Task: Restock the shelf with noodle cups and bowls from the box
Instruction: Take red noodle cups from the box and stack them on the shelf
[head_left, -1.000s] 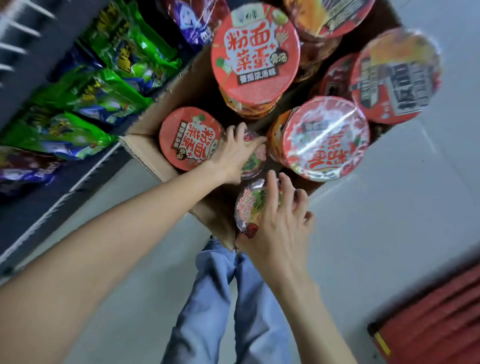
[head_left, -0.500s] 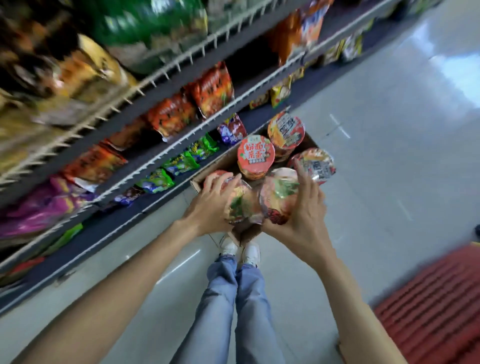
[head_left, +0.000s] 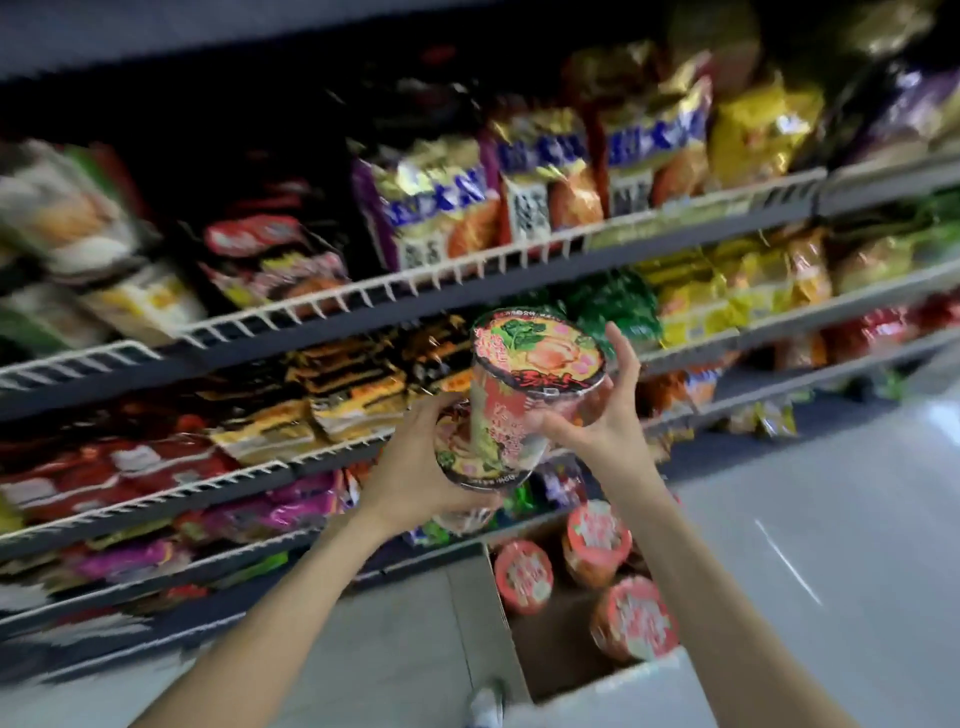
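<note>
Two shrink-wrapped noodle cups are raised in front of the shelves. My right hand (head_left: 597, 410) grips the upper cup (head_left: 540, 358), whose lid with a green leaf and pink slices faces me. My left hand (head_left: 421, 467) grips the lower cup (head_left: 483, 447), tilted with its lid pointing down and toward me. The two cups touch. On the floor below stands the cardboard box (head_left: 488, 613), holding several red-lidded noodle bowls (head_left: 522, 574). The wire-fronted shelf (head_left: 467, 270) behind the cups is packed with noodle bags.
Several shelf tiers carry bagged noodles in purple, yellow, green, black and red. Grey floor (head_left: 805, 545) stretches to the right of the box. My shoe (head_left: 485, 704) shows beside the box's near corner. The picture is motion-blurred.
Both hands lifted the two cups out of the box and up to shelf height. My view swung up from the box to the shelves.
</note>
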